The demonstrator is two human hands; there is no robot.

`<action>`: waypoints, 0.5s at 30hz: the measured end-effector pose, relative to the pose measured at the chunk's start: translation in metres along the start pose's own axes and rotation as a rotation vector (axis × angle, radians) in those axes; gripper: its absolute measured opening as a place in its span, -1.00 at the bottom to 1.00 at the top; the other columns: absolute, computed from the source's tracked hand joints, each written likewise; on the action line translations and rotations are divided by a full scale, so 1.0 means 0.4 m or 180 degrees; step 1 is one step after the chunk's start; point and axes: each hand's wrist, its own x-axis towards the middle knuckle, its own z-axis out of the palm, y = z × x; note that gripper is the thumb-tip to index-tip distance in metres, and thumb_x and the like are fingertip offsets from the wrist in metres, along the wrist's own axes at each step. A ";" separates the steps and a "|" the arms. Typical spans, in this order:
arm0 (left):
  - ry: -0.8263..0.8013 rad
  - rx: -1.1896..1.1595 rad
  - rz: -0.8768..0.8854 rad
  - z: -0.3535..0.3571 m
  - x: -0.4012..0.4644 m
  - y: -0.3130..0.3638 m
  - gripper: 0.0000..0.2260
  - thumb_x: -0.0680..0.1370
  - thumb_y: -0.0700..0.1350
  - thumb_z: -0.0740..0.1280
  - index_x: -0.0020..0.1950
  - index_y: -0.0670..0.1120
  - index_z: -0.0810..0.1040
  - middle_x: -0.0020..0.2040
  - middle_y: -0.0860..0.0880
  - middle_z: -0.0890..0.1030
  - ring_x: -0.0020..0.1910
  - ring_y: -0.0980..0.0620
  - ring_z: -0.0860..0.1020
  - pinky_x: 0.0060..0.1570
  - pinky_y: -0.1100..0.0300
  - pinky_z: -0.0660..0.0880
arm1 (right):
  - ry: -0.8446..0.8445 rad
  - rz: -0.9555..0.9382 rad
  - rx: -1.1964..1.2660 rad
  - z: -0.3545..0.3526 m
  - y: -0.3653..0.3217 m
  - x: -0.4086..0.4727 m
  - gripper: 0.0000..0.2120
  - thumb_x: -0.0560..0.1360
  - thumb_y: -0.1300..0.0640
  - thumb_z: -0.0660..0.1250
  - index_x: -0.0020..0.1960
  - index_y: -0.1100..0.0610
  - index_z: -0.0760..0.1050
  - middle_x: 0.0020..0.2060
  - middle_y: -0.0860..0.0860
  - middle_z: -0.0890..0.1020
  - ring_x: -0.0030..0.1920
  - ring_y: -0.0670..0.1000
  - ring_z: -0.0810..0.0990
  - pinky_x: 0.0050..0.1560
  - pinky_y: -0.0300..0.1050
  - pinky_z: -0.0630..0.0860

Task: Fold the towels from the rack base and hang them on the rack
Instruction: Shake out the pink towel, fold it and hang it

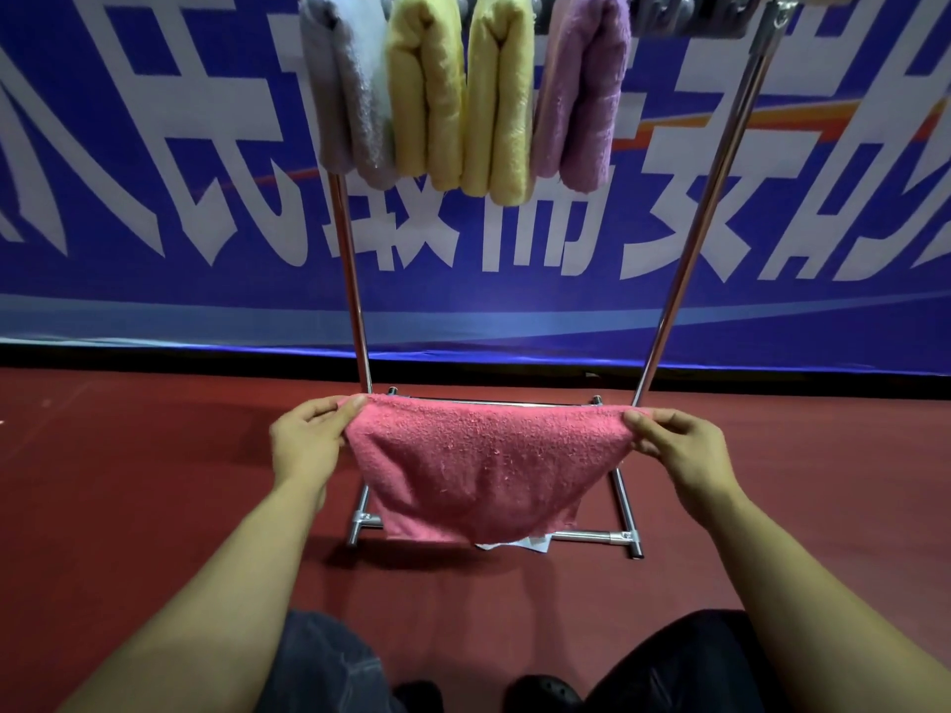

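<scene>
Both hands are pinching the top corners of the pink terry-cloth towel (481, 468): the left hand (309, 438) is gripping the left corner, the right hand (679, 447) the right corner, fingers curled round the fabric. In the head view, the towel is hanging stretched between them, its long axis running left to right, just above the near part of the chrome tubular rack base (620, 536). Neither hand is nearer; they are sitting level. Folded grey, yellow and purple towels (465, 95) are hanging on the rail, far and above, so the coming fold probably means bringing one corner across to the other.
</scene>
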 end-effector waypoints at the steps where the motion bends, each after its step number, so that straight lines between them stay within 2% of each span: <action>1: -0.0024 -0.0098 -0.0076 0.000 0.001 -0.002 -0.85 0.51 -0.29 0.49 0.06 -0.25 0.65 -0.14 -0.12 0.69 -0.35 0.23 0.64 -0.28 0.37 0.61 | 0.0018 0.0021 0.0062 0.001 0.002 0.002 -0.84 0.47 0.17 0.54 -0.05 0.27 0.70 -0.05 0.34 0.72 -0.10 0.14 0.63 0.08 0.06 0.66; 4: -0.0101 -0.0175 -0.0229 0.000 0.005 -0.010 -0.86 0.57 -0.33 0.40 0.12 -0.26 0.62 -0.10 -0.13 0.67 -0.31 0.22 0.66 -0.18 0.34 0.64 | 0.0057 0.0121 0.0253 0.007 0.008 0.003 -0.88 0.53 0.22 0.48 -0.02 0.28 0.69 -0.08 0.27 0.72 -0.07 0.15 0.64 -0.12 -0.17 0.69; 10: 0.0038 -0.0049 -0.0412 0.021 0.002 -0.021 -0.82 0.55 -0.32 0.43 0.13 -0.33 0.63 -0.14 -0.15 0.68 -0.27 0.08 0.64 -0.26 0.33 0.64 | 0.0412 0.0198 -0.0115 0.031 0.021 0.019 -0.85 0.53 0.17 0.49 -0.05 0.29 0.69 -0.25 0.17 0.64 -0.20 0.09 0.52 -0.15 -0.07 0.54; 12: 0.0060 -0.0085 -0.0508 0.035 -0.003 -0.023 -0.82 0.53 -0.32 0.46 0.12 -0.33 0.64 -0.15 -0.16 0.68 -0.25 0.03 0.64 -0.26 0.31 0.65 | 0.0521 0.0189 -0.0166 0.042 0.013 0.020 -0.88 0.53 0.16 0.50 -0.11 0.23 0.68 -0.27 0.15 0.65 -0.29 0.02 0.57 -0.26 -0.15 0.59; 15: 0.0036 -0.0122 -0.0579 0.064 -0.013 -0.026 -0.80 0.51 -0.31 0.49 0.10 -0.35 0.65 -0.13 -0.17 0.70 -0.22 -0.01 0.66 -0.25 0.27 0.66 | 0.0587 0.0212 -0.0089 0.070 0.004 0.016 -0.88 0.53 0.21 0.50 -0.06 0.28 0.67 -0.29 0.13 0.66 -0.42 -0.07 0.59 -0.47 -0.27 0.55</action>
